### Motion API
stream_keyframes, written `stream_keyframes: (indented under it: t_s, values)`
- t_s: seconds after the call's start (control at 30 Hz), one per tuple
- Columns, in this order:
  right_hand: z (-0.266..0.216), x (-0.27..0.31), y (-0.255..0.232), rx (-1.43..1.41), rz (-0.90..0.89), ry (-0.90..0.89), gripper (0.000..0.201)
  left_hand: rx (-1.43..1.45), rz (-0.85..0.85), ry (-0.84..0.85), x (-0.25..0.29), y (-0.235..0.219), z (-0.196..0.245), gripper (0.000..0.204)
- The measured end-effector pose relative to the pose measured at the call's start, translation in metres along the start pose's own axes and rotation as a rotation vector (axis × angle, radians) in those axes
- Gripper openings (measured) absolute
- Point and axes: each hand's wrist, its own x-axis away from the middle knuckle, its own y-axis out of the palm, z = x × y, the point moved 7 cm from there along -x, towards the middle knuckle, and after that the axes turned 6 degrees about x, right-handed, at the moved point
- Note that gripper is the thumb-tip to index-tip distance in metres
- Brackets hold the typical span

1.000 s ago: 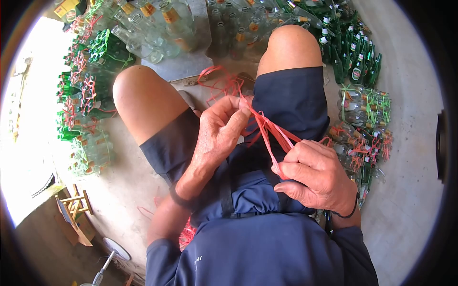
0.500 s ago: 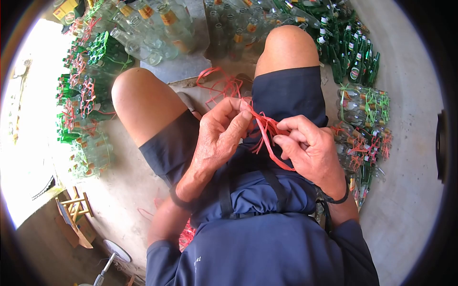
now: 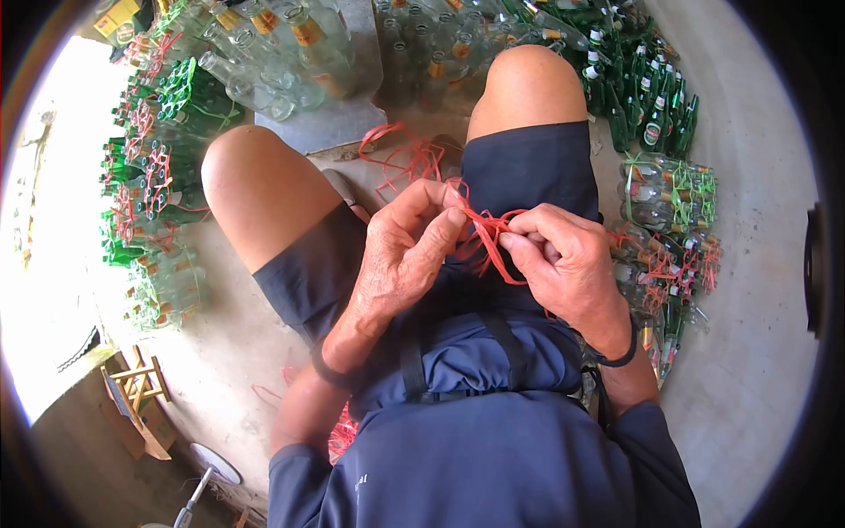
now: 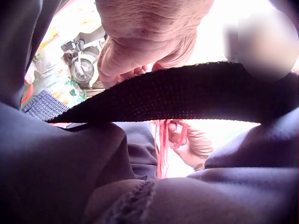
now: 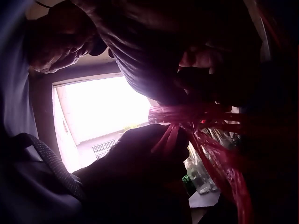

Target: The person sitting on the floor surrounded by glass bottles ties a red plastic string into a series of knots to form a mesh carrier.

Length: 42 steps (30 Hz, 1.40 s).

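Note:
Thin red plastic twine (image 3: 487, 233) is bunched in several strands between the two hands, above the lap. With thumb and forefinger the left hand (image 3: 400, 251) pinches the bunch at its far end. The right hand (image 3: 568, 264) pinches strands close beside it, fingers curled, and a loop hangs below its fingertips. In the right wrist view the twine (image 5: 224, 163) crosses over itself in flat, shiny bands, and the hands there are mostly in shadow. Loose strands (image 4: 162, 149) hang down in the left wrist view, where a dark strap hides part of the hands.
Clear glass bottles (image 3: 312, 44) stand in front on a grey board (image 3: 326, 128). Tied bottle bundles (image 3: 163, 176) line the left, with more bundles (image 3: 673, 194) and green bottles (image 3: 651, 106) at right. Loose red twine (image 3: 405, 154) lies between the knees. A fan (image 3: 216, 462) is at lower left.
The right hand has moved up and left toward the left hand and now pinches the strands near it. The stretched twine has drawn into a shorter loop. The left hand barely moves.

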Motion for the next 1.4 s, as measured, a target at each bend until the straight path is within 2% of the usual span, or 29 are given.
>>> stream_keyframes:
  t_s: [0.1,0.4,0.47,0.73,0.97,1.07,1.13,1.4]
  values:
    - [-0.001,0.000,-0.005,0.039,0.042,-0.034,0.006,-0.021,-0.006,0.001,-0.001,-0.003,-0.003,0.016]
    - [0.012,-0.001,-0.012,-0.139,0.076,-0.005,0.007,-0.213,0.026,0.028,0.002,0.000,0.005,0.014]
    - [0.026,0.001,-0.008,-0.382,0.056,0.112,0.009,-0.222,0.037,0.024,0.001,-0.002,0.004,0.014]
    - [0.042,0.000,-0.010,-0.685,0.040,0.308,0.013,-0.289,0.010,0.082,0.001,-0.005,0.000,0.013]
    - [0.041,-0.004,-0.020,-0.720,0.041,0.301,0.015,-0.300,0.020,0.034,0.002,-0.004,0.003,0.012]
    - [0.047,-0.001,-0.022,-0.811,0.063,0.352,0.015,-0.288,0.025,0.035,0.002,-0.002,0.003,0.012]
    - [0.047,-0.001,-0.026,-0.946,0.110,0.292,0.014,-0.293,0.025,0.047,0.003,-0.002,0.004,0.012]
    - [0.054,0.000,-0.048,-1.025,0.237,0.219,0.015,-0.305,0.016,0.061,0.003,-0.001,0.004,0.011]
